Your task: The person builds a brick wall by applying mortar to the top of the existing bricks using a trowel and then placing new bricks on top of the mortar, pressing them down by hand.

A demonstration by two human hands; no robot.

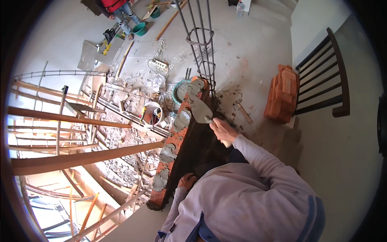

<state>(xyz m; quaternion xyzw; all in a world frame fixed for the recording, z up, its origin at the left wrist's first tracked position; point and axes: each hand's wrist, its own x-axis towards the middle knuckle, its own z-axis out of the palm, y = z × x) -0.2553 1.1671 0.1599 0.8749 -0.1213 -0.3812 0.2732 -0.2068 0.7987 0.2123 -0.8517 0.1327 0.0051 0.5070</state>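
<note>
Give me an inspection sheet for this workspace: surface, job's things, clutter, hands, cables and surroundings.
Surface: narrow red-orange brick wall, grey mortar patches on top.
Job's things: pointed grey metal trowel over the wall; round teal bucket beside it.
Clutter: grey rubble; stacked orange rectangular bricks.
Hands: right hand grips the trowel; left hand near the wall, grasp unclear.
Cables: white rectangular power strip on the pale grey floor; cord hard to trace.
Surroundings: upright dark steel rebar cage; person wearing red.
</note>
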